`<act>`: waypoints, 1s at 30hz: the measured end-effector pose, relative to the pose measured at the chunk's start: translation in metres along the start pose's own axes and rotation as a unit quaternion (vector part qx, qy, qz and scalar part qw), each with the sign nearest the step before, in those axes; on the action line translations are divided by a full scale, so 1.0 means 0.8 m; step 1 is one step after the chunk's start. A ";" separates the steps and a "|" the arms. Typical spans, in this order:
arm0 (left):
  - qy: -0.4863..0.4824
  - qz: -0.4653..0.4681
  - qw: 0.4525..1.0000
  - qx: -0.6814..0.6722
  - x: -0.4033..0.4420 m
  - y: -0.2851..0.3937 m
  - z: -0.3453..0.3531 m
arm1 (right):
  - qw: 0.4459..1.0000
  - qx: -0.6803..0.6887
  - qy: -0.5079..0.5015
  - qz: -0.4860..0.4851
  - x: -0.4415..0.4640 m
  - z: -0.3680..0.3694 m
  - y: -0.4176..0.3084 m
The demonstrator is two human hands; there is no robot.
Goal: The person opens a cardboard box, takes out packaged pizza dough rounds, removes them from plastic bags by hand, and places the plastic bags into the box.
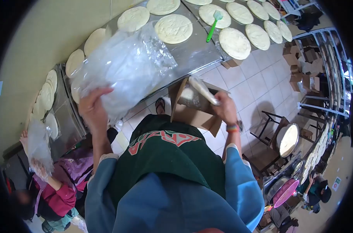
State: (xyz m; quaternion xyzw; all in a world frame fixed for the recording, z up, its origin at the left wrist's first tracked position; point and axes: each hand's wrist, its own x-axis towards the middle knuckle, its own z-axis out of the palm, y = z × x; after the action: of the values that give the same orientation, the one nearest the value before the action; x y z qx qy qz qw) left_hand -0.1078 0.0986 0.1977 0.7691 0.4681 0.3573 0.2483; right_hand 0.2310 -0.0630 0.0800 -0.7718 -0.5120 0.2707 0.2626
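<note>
My left hand (94, 106) is closed at the near-left edge of a large clear plastic bag (126, 70), its index finger stretched out along the film. The bag spreads over the metal table (196, 54) and partly covers flat rounds of dough. My right hand (225, 106) grips one end of a long whitish roll in plastic (203, 90). Below that roll stands an open cardboard box (192, 115) with plastic-wrapped contents. Close beyond the bag lies a dough round (173, 29).
A green brush (214, 26) rests on one dough round. At left, a co-worker's hands (38, 167) hold another clear bag (40, 143). On the right are a large bowl (289, 139) on a chair, metal racks (331, 70) and cardboard boxes (302, 70).
</note>
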 end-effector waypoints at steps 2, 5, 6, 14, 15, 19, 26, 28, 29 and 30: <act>-0.078 0.011 0.995 -0.060 0.018 0.009 0.043 | 0.987 0.018 0.107 -0.121 -0.021 -0.058 -0.053; -0.215 -0.049 0.914 -0.342 0.025 0.012 0.131 | 0.929 -0.090 0.201 -0.297 -0.044 -0.095 -0.101; -0.306 -0.244 0.780 -0.489 0.030 0.052 0.133 | 0.905 -0.127 0.223 -0.340 -0.048 -0.093 -0.117; -0.373 -0.342 0.609 -0.611 0.047 0.061 0.181 | 0.932 -0.111 0.130 -0.321 -0.070 -0.126 -0.143; -0.399 -0.333 0.590 -0.618 0.048 0.059 0.185 | 0.935 -0.089 0.151 -0.309 -0.068 -0.141 -0.135; -0.453 -0.309 0.626 -0.555 0.038 0.090 0.182 | 0.925 -0.076 0.318 -0.194 -0.016 -0.163 -0.074; -0.499 -0.262 0.630 -0.534 0.036 0.089 0.193 | 0.886 0.365 0.278 -0.070 -0.007 -0.152 -0.039; -0.506 -0.204 0.670 -0.504 0.037 0.103 0.187 | 0.886 0.354 0.297 -0.040 -0.006 -0.154 -0.044; -0.507 -0.200 0.669 -0.505 0.037 0.104 0.186 | 0.910 0.161 0.361 -0.126 -0.005 -0.157 -0.049; -0.518 -0.175 0.724 -0.421 0.036 0.105 0.184 | 0.888 -0.045 0.411 -0.202 -0.007 -0.164 -0.066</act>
State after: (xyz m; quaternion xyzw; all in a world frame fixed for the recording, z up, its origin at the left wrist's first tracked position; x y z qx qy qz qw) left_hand 0.0619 0.0806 0.1752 0.5554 0.1945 0.0132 0.8084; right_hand 0.2851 -0.0672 0.2112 -0.7047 -0.5151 -0.1533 0.4632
